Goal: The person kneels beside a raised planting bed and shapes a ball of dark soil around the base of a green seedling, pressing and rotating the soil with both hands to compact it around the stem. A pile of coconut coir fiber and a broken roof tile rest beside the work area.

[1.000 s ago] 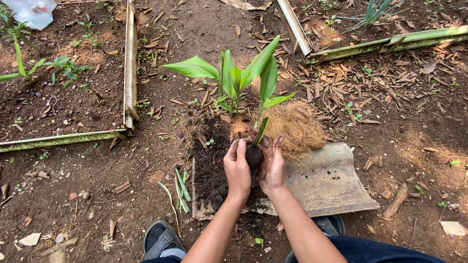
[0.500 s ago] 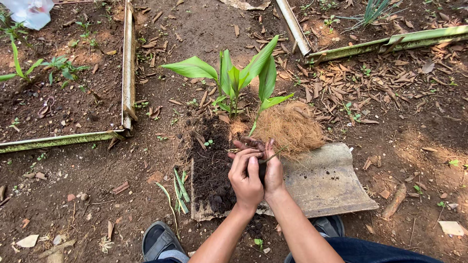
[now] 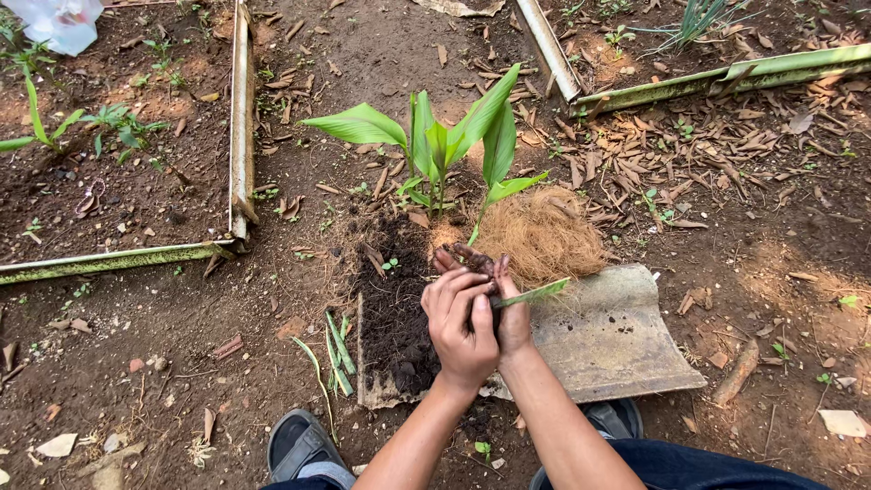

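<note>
My left hand [image 3: 458, 322] and my right hand [image 3: 515, 316] are pressed together around a dark clump of soil holding a small seedling. Its thin green stem [image 3: 535, 292] sticks out sideways to the right between my fingers. My soil-smeared fingertips point away from me. The hands hover over a grey curved tile [image 3: 608, 340] lying on the ground, with a heap of dark soil [image 3: 395, 304] at its left end. A mound of brown coconut fibre [image 3: 543, 234] lies just beyond my hands. Behind it a broad-leaved green plant [image 3: 435, 136] grows upright.
Pale wooden edging [image 3: 240, 109] frames a bed on the left, and more edging [image 3: 708, 77] runs at the top right. Cut green stems [image 3: 337, 349] lie left of the tile. My sandalled feet [image 3: 299, 445] are at the bottom. Dry leaves litter the dirt.
My hands have drawn back from the plant towards me and closed tighter around the clump. The seedling stem, upright before, now lies tilted out to the right.
</note>
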